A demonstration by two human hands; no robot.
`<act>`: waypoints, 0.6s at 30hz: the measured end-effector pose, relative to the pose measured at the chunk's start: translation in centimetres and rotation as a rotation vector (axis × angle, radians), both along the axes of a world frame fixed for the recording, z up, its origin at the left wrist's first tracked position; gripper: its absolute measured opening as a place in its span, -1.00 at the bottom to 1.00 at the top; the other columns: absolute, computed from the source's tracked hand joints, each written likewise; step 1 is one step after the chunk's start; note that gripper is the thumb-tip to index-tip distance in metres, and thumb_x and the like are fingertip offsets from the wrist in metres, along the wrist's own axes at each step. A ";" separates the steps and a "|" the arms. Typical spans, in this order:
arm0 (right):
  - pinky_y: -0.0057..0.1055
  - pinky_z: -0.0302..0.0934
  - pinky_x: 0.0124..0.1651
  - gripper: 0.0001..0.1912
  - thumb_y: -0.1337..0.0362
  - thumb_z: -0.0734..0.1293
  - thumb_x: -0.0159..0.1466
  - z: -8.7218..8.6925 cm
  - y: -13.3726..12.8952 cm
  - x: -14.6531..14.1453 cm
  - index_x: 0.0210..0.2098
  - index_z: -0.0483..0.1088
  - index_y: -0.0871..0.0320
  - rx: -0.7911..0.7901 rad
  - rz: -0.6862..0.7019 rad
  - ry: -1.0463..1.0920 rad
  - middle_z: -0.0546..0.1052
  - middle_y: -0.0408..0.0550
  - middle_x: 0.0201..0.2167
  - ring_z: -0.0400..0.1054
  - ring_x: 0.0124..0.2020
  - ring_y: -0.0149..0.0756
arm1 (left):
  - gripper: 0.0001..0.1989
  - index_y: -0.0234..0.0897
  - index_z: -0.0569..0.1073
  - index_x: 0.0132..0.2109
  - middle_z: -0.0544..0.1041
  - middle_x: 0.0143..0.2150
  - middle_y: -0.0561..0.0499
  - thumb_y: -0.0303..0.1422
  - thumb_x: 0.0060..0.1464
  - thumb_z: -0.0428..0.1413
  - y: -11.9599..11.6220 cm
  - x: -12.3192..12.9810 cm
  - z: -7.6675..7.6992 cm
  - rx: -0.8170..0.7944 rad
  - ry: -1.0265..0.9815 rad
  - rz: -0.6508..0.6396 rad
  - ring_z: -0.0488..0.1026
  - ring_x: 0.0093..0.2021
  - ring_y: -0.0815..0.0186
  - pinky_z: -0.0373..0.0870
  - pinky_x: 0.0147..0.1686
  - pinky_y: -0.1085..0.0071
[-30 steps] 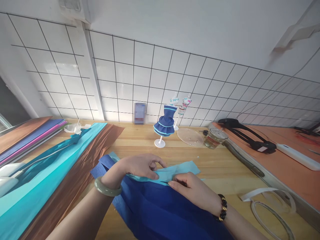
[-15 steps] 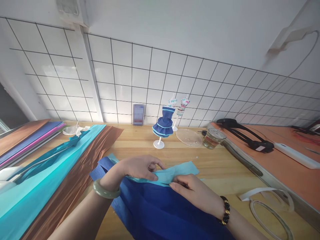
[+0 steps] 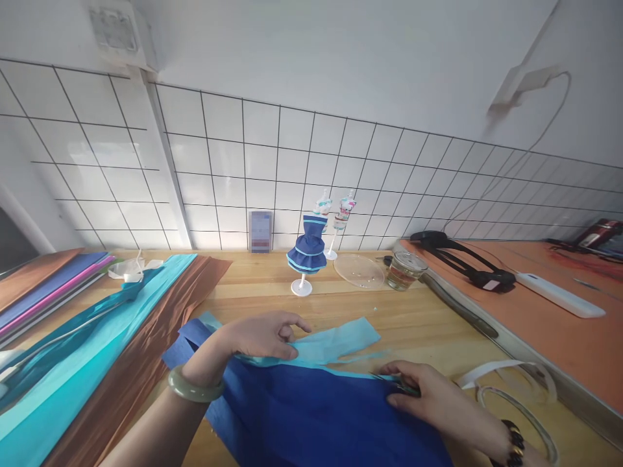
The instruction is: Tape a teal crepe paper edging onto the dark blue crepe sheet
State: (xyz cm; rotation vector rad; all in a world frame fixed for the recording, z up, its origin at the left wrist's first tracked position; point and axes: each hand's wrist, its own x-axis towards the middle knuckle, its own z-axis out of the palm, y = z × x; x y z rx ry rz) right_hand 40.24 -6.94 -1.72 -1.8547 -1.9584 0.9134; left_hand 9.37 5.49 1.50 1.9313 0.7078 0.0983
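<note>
My left hand (image 3: 265, 334) presses a light blue strip (image 3: 335, 340) of thin, crepe-like sheet between thumb and curled fingers, its index finger stretched forward. Under and in front of it spreads a large dark blue sheet (image 3: 311, 412), with a narrow light blue band along its upper edge. At the right end of that edge, my right hand (image 3: 423, 389) is closed around small dark scissors (image 3: 402, 384); their thin blades point left over the band, and the handles are mostly hidden by the fingers. A loose light blue sliver lies between the strip and the right hand.
Behind stands a mini dress form in a blue dress (image 3: 309, 245), with two patterned ones near it. A glass jar (image 3: 406, 267), round clear tray (image 3: 359, 271) and phone-like panel (image 3: 261, 232) line the back. Coloured sheets (image 3: 111, 344) lie left, a white ribbon (image 3: 506, 370) right.
My right hand with the scissors has moved right along the sheet's upper edge, away from my left hand. The light blue strip now lies apart from the edge band there. The view has shifted slightly.
</note>
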 end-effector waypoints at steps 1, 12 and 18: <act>-0.42 0.20 -0.24 -0.76 0.23 0.32 0.08 -0.3 -0.1 0.5 -0.23 0.45 0.07 0.000 -0.011 -0.012 0.53 -0.12 -0.35 0.38 -0.32 -0.21 | -0.50 -0.17 0.28 0.08 0.17 -0.53 0.21 -0.34 -0.07 0.11 0.1 0.0 -0.1 -0.011 0.003 0.005 0.17 -0.51 0.44 0.14 -0.50 0.51; -0.47 0.13 -0.37 -0.92 0.33 0.24 0.11 -1.1 -2.3 3.0 -0.51 0.31 0.13 -0.040 -0.041 -0.037 0.47 -0.14 -0.47 0.33 -0.41 -0.26 | -0.20 -0.18 0.06 0.25 0.49 -0.13 -0.04 -0.28 -0.14 0.16 -0.5 0.8 -0.2 0.177 0.241 0.075 0.41 -0.14 0.21 0.29 -0.17 0.37; -0.46 0.13 -0.39 -0.90 0.31 0.23 0.09 -0.7 -3.2 4.7 -0.55 0.30 0.10 -0.083 -0.053 -0.123 0.46 -0.18 -0.51 0.34 -0.42 -0.25 | -0.34 -0.15 0.28 0.12 0.45 -0.07 -0.03 -0.19 -0.20 0.18 -0.7 0.8 -0.3 0.300 0.357 0.065 0.38 -0.08 0.16 0.27 -0.12 0.33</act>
